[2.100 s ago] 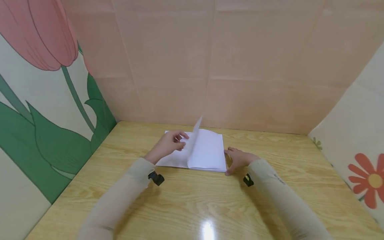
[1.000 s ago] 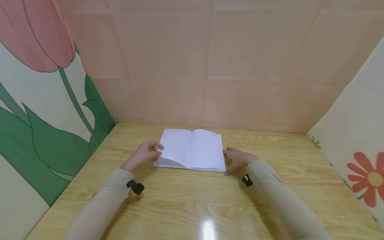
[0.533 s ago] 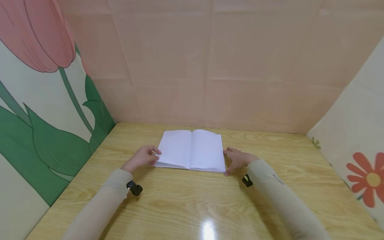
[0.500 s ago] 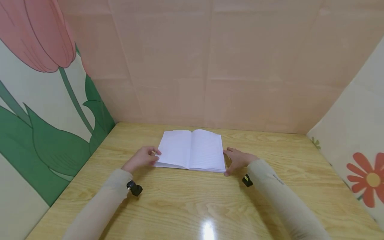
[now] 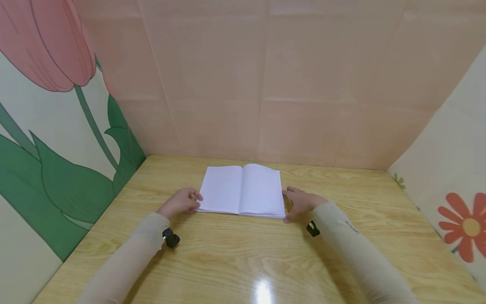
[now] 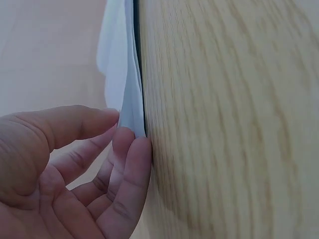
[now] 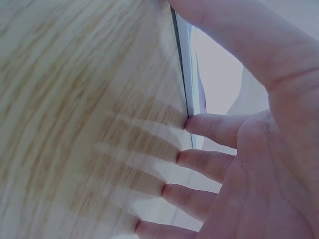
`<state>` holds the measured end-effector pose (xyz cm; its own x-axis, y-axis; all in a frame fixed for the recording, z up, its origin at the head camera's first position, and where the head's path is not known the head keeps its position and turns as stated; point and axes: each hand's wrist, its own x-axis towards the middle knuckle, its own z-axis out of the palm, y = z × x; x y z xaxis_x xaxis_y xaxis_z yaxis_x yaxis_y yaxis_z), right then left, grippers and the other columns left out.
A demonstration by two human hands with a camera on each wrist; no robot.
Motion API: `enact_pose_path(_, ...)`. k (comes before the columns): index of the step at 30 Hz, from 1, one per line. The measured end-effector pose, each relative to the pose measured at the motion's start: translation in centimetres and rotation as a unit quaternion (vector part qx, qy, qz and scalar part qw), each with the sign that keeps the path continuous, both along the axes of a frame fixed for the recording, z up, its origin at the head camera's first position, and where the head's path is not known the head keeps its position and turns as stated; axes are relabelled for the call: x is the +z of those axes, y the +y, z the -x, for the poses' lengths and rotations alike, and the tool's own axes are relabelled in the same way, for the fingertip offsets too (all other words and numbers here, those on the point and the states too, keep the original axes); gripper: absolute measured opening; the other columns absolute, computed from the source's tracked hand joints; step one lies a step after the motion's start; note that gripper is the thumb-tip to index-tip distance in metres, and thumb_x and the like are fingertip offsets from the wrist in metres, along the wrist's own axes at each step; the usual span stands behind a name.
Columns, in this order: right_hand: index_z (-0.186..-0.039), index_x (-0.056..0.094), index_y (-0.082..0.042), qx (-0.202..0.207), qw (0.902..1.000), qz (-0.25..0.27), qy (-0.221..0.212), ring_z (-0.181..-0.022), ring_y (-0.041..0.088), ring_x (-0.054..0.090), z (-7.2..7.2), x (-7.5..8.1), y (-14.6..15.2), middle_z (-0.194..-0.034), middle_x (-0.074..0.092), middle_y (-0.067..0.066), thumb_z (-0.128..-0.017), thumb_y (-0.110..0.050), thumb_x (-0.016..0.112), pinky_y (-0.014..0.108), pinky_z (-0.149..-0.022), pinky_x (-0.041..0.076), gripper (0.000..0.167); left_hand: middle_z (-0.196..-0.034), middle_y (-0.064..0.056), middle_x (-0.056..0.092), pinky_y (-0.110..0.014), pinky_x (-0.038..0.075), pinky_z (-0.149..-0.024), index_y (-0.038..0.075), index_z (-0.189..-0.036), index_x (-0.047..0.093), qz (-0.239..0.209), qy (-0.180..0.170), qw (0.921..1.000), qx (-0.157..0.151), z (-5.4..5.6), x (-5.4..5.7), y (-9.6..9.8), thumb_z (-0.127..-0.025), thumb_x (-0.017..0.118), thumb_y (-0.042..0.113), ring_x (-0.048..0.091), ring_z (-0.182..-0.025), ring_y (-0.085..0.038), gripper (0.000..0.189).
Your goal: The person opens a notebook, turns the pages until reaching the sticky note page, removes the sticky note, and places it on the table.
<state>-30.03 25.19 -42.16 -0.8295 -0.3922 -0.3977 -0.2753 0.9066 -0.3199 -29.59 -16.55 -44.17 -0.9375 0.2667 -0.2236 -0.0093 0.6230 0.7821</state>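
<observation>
Left page (image 5: pixel 220 188) has settled since 0.5 s ago: its raised near edge now lies almost flat, and the left hand (image 5: pixel 184 200) sits slightly lower. Right hand (image 5: pixel 302 200) unchanged.

Left to right. Tulip panel (image 5: pixel 57 42) borders the wood table (image 5: pixel 228 261); a strip of wood separates it from the left sleeve (image 5: pixel 125 257). Black wrist device (image 5: pixel 171 238) at that cuff. Left hand at the notebook's near-left corner, fingers curled, gap nearly closed, pinching the paper edge between thumb and fingertips; number of leaves held, cannot tell. Left wrist view: sheets slightly parted at the edge, thin dark line beneath them against the wood.

Notebook (image 5: pixel 262 190) in the middle, toward the table's far edge, spread at 2 facing pages; right page lined, bulging near the fold. Narrow strip of wood between it and the peach backdrop (image 5: pixel 262 84); a deep stretch on the near side, between the 2 sleeves.

Right hand at the right edge, thumb by the near corner, 4 fingers spread well apart from it, index tip touching the edge. It braces without gripping. 2nd black device (image 5: pixel 313 228) at the right sleeve (image 5: pixel 360 249). Wide wood beyond, up to the red-flower panel (image 5: pixel 471 227).
</observation>
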Motion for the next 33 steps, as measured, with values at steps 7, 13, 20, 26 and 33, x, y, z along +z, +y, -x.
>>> enact_pose_path(7, -0.151, 0.019, 0.004, 0.004, 1.0000, 0.000, -0.001, -0.144, 0.047, 0.012, 0.22, -0.18, 0.22, -0.157, 0.012, 0.029, -0.070, -0.047, 0.083, 0.062, -0.113, 0.017, 0.115, -0.079, -0.007, 0.061, -0.028, 0.054, -0.066, 0.001, -0.105, 0.063, 0.002, -0.007, 1.0000, 0.001, 0.11, 0.06, 0.01, -0.087, 0.064, 0.004, 0.059, -0.071, -0.017, 0.018)
enact_pose_path(13, -0.151, 0.019, 0.004, 0.008, 1.0000, 0.001, -0.004, -0.143, 0.049, 0.011, 0.27, -0.12, 0.28, -0.157, 0.010, 0.030, -0.069, -0.049, 0.083, 0.064, -0.112, 0.016, 0.117, -0.084, -0.008, 0.062, -0.029, 0.054, -0.067, 0.000, -0.105, 0.063, 0.009, -0.008, 0.9999, 0.001, 0.13, 0.13, 0.06, -0.085, 0.064, 0.002, 0.059, -0.073, -0.017, 0.021)
enact_pose_path(20, -0.152, 0.019, 0.002, -0.002, 1.0000, -0.004, -0.008, -0.145, 0.046, 0.011, 0.17, 0.04, 0.04, -0.158, 0.011, 0.028, -0.070, -0.047, 0.083, 0.062, -0.113, 0.016, 0.115, -0.085, -0.007, 0.060, -0.027, 0.053, -0.067, -0.001, -0.106, 0.063, 0.015, -0.006, 0.9999, -0.001, 0.15, 0.07, 0.09, -0.084, 0.065, 0.002, 0.058, -0.073, -0.016, 0.022)
enact_pose_path(26, -0.152, 0.020, 0.002, -0.008, 0.9999, -0.006, -0.007, -0.145, 0.046, 0.010, 0.01, 0.13, -0.06, -0.158, 0.011, 0.027, -0.070, -0.046, 0.084, 0.062, -0.113, 0.016, 0.114, -0.085, -0.006, 0.059, -0.026, 0.051, -0.066, 0.000, -0.106, 0.063, 0.017, -0.010, 0.9998, -0.002, 0.21, 0.02, 0.05, -0.083, 0.065, 0.003, 0.057, -0.072, -0.016, 0.023)
enact_pose_path(33, -0.151, 0.021, 0.002, -0.005, 1.0000, -0.008, -0.001, -0.144, 0.047, 0.012, 0.09, 0.07, -0.05, -0.157, 0.012, 0.027, -0.070, -0.046, 0.083, 0.062, -0.113, 0.017, 0.113, -0.084, -0.006, 0.059, -0.026, 0.052, -0.065, -0.002, -0.105, 0.063, 0.016, 0.000, 0.9998, -0.010, 0.22, -0.13, 0.03, -0.081, 0.065, -0.001, 0.057, -0.070, -0.015, 0.024)
